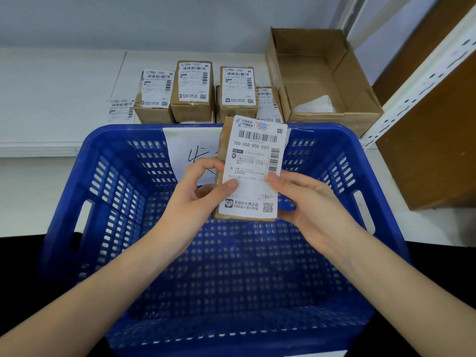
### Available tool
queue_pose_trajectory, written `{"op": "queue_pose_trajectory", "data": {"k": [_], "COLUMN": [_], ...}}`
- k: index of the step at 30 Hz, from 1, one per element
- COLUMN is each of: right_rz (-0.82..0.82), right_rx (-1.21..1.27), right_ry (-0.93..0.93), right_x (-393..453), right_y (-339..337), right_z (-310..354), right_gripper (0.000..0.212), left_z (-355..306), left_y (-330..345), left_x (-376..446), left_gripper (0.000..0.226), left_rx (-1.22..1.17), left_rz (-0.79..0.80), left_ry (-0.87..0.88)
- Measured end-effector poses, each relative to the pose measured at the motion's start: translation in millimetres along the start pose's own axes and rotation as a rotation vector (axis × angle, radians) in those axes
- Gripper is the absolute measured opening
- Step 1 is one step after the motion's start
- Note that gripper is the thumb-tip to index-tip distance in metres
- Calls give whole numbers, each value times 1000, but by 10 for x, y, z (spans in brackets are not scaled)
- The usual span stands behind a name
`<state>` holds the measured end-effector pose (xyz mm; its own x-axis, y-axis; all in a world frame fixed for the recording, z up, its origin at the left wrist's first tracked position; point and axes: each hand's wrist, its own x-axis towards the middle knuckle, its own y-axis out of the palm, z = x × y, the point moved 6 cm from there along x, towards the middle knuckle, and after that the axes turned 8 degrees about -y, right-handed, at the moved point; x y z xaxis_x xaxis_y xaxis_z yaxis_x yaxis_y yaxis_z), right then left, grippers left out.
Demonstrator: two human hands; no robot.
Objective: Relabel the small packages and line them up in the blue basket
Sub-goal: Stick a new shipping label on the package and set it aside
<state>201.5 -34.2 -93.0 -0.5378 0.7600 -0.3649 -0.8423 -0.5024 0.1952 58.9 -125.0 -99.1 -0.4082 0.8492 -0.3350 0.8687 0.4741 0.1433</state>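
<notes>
- A small package (233, 176), a brown carton, is held upright in the air over the blue basket (123, 191), near its far wall; nothing lies on the basket floor as far as can be seen.
- The package is gripped by the left hand (198, 191), with the thumb pressed on the white label (253, 171) and the fingers curled round the left side and the back.
- The label's right edge is pinched by the right hand (301, 199), thumb on the front; the other fingers are hidden behind the carton.
- The label is seen to overhang the carton on the right and at the top, so a crooked or creased stick-down is judged the main risk if it is pressed before being squared up.
- If the free edge is folded over carelessly, the barcode could be wrinkled or wrapped round a corner and left unreadable.
- A slip is possible, since the carton is borne by fingertips only; it would be dropped into the basket at a random angle.
- Four labelled packages (193, 91) are stood on the white shelf (51, 99) behind the basket, beside an open cardboard box (322, 73); a loose label sheet (119, 109) lies to their left.
- Done and undone packages could be confused, as all bear similar labels.
- The paper sign (190, 153) on the basket's far wall could be knocked when the first package is set in the row.
</notes>
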Motion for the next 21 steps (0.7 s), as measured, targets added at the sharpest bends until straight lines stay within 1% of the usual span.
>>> {"op": "queue_pose_trajectory", "data": {"k": [7,14,21], "right_rz": [-71,-96,-101], "right_rx": [-65,-46,-118], "right_ry": [-35,-84,-194], "right_x": [10,7,0], "right_y": [-29,-27,-20], "right_z": [-20,10,46], "right_gripper": [20,21,18], "left_z": [0,-24,-43], "left_y": [-11,8,28], "left_x": [-2,-5,-24], "left_gripper": [33,35,33], "left_rx": [14,14,19], "left_rz": [-3,0,7], "left_ry": [10,30,63]}}
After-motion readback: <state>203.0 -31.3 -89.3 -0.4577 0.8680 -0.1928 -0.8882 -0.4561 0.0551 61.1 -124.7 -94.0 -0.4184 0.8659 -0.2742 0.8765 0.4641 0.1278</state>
